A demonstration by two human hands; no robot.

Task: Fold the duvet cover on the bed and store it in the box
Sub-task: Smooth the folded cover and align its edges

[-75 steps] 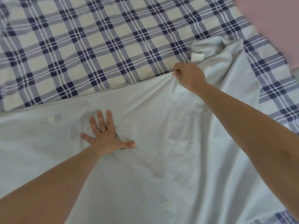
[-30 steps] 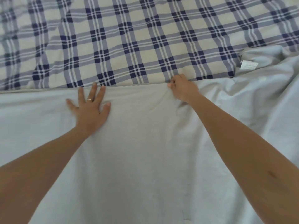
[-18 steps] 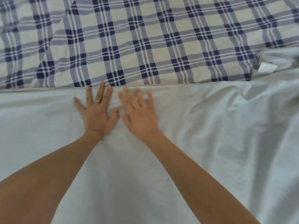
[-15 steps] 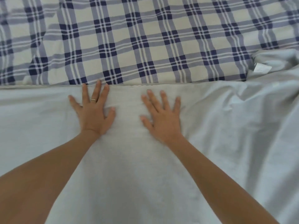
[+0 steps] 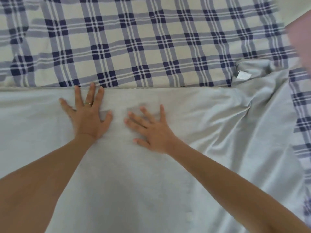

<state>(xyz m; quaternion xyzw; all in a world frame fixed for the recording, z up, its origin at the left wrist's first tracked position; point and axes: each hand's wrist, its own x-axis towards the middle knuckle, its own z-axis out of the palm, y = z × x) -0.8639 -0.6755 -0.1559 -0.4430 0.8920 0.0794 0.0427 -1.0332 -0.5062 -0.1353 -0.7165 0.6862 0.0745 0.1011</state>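
Both hands, left hand [image 5: 87, 118] and right hand [image 5: 151, 130], press flat-fingered on the duvet cover [image 5: 151, 190]; right-side wrinkles risk a crooked fold.

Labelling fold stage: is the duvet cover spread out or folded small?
Spread out: the duvet cover lies wide over the plaid sheet, left hand and right hand flat on it. Layers: cannot tell.

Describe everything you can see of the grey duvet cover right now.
The duvet cover is plain pale grey, soft cloth by its look, spread over the checked sheet. Its far edge runs straight across; the middle lies smooth, the right side creased and bunched, with a small white label at the bunched corner. The left hand and right hand lie flat on it, fingers spread, near that edge.
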